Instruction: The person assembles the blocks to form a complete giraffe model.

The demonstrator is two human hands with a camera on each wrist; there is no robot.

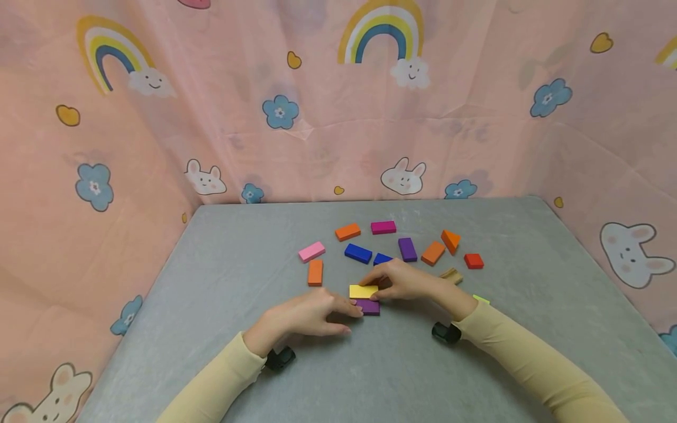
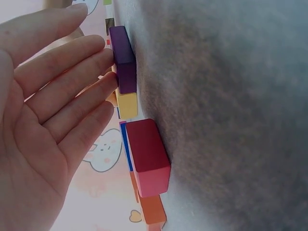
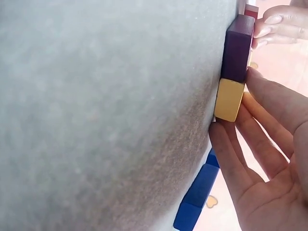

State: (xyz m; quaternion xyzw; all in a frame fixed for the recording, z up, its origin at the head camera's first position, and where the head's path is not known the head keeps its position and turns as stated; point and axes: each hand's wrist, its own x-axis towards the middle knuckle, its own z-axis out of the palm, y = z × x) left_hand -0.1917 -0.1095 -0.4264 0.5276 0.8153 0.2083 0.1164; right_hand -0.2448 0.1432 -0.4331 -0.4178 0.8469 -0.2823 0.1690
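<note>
A yellow block (image 1: pixel 363 292) and a purple block (image 1: pixel 368 307) lie flat side by side, long sides together, mid-table. My right hand (image 1: pixel 404 282) pinches the yellow block, fingers at its far side and thumb near the seam with the purple one, as the right wrist view also shows. With fingers extended, my left hand (image 1: pixel 312 314) touches the left part of the purple block; its palm faces the camera in the left wrist view. A red block (image 2: pixel 149 154) stands near that hand there, but the left hand hides it in the head view.
Beyond the hands lie an orange block (image 1: pixel 315 273), a pink block (image 1: pixel 312 252), a blue block (image 1: pixel 358 254) and a magenta block (image 1: pixel 383 227). Further right are a purple block (image 1: pixel 408 249), an orange triangle (image 1: pixel 451 241) and a red block (image 1: pixel 473 261). The right forearm partly covers a wooden piece (image 1: pixel 452 276).
</note>
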